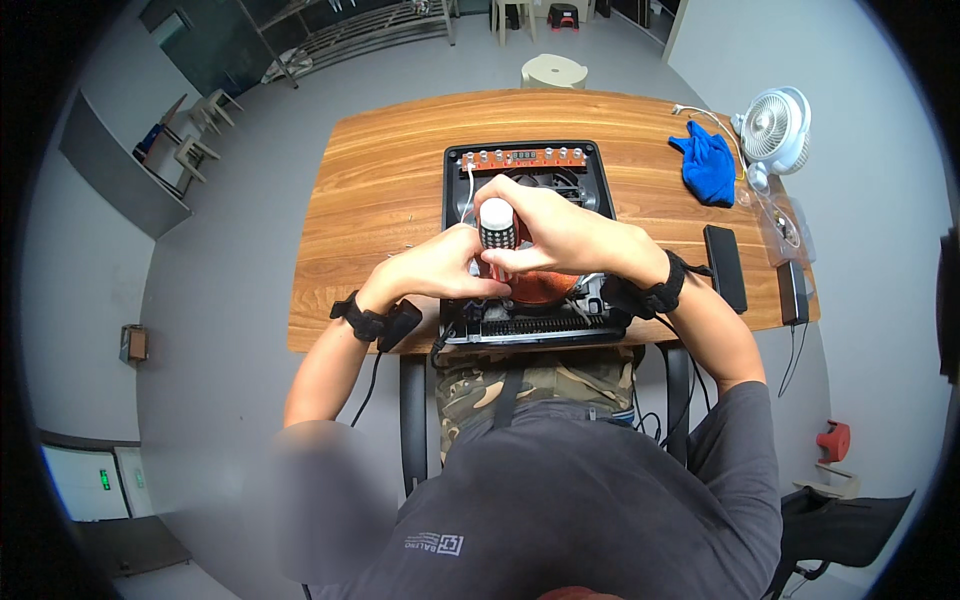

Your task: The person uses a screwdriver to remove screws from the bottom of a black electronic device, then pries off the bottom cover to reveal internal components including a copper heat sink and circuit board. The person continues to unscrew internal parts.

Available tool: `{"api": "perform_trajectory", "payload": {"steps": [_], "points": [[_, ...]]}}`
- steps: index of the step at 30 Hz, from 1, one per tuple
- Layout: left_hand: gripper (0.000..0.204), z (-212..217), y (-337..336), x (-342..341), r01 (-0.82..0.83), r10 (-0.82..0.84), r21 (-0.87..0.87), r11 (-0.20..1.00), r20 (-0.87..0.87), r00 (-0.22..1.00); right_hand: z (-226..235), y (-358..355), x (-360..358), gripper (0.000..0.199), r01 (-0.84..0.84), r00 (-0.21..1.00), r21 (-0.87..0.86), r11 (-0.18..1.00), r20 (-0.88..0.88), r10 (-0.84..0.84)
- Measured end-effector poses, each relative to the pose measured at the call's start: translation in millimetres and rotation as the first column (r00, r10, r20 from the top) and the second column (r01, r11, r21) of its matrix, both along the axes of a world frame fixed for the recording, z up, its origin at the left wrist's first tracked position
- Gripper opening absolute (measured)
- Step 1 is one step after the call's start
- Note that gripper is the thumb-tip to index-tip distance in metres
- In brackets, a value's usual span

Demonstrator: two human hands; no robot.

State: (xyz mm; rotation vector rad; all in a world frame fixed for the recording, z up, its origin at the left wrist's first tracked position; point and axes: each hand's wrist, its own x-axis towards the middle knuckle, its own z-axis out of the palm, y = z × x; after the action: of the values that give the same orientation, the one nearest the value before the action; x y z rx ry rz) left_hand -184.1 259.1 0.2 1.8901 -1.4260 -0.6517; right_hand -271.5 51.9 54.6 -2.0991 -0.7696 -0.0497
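An opened induction cooker [452, 180] lies on the table in front of me, its inner parts bared. My right hand [560, 235] is wrapped round the handle of a screwdriver [497, 222], which stands upright with its white cap toward me. The handle is dark with a light pattern, red lower down; its tip is hidden. My left hand [440, 265] closes round the lower part of the screwdriver, its fingertips partly hidden. Under my hands shows a copper coil [543, 288]. An orange circuit board [525, 160] with several buttons runs along the cooker's far edge, a white cable at its left.
On the table's right are a blue cloth [703, 165], a white fan [776, 132], a black flat box [725, 268], a clear plastic tray [790, 215] and a dark power bank-like block [793, 293]. A white stool [554, 71] stands beyond the table. Cables hang from both wristbands.
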Motion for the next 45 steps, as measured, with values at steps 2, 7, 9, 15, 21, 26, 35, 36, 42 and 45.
{"api": "perform_trajectory", "payload": {"steps": [2, 7, 9, 15, 21, 26, 35, 36, 42, 45], "points": [[0.040, -6, 0, -3, -0.017, 0.018, -0.095, 0.995, 0.010, 1.000, 1, 1, -3, 0.049, -0.017, 1.000, -0.002, 1.000, -0.009, 0.017], [0.037, -3, 0, -10, -0.048, 0.047, -0.079, 0.996, -0.021, 0.999, 3, 3, -10, 0.049, -0.024, 1.000, -0.047, 0.999, -0.002, 0.024], [0.035, 0, -1, -17, -0.073, 0.072, -0.094, 0.993, -0.016, 0.997, 1, 4, -13, 0.051, -0.020, 1.000, -0.066, 0.998, 0.008, 0.020], [0.035, -9, 4, -22, -0.146, 0.149, -0.045, 0.988, 0.076, 0.986, 4, 8, -20, 0.053, -0.011, 1.000, -0.101, 0.995, 0.004, 0.012], [0.036, -13, 5, -31, -0.142, 0.159, -0.178, 0.974, 0.086, 0.983, 3, 14, -26, 0.048, -0.011, 0.998, -0.098, 0.995, 0.066, 0.017], [0.034, -12, 5, -42, -0.154, 0.185, -0.262, 0.953, 0.097, 0.978, 8, 18, -34, 0.049, 0.085, 0.978, -0.203, 0.975, 0.206, -0.042], [0.019, -15, 6, -63, -0.259, 0.287, -0.228, 0.939, 0.097, 0.953, 18, 43, -61, 0.039, 0.433, 0.832, -0.388, 0.814, 0.519, -0.195], [0.020, -12, 6, -65, -0.239, 0.270, -0.228, 0.944, 0.113, 0.956, 19, 42, -63, 0.039, 0.434, 0.843, -0.403, 0.805, 0.497, -0.205], [0.026, 21, 21, -70, -0.235, 0.235, -0.259, 0.937, -0.031, 0.972, 21, 48, -65, 0.030, 0.244, 0.932, -0.377, 0.894, 0.346, -0.109], [0.021, 5, 25, -59, -0.308, 0.305, -0.194, 0.931, -0.046, 0.951, 20, 51, -61, 0.031, 0.210, 0.931, -0.370, 0.905, 0.358, -0.070]]}}
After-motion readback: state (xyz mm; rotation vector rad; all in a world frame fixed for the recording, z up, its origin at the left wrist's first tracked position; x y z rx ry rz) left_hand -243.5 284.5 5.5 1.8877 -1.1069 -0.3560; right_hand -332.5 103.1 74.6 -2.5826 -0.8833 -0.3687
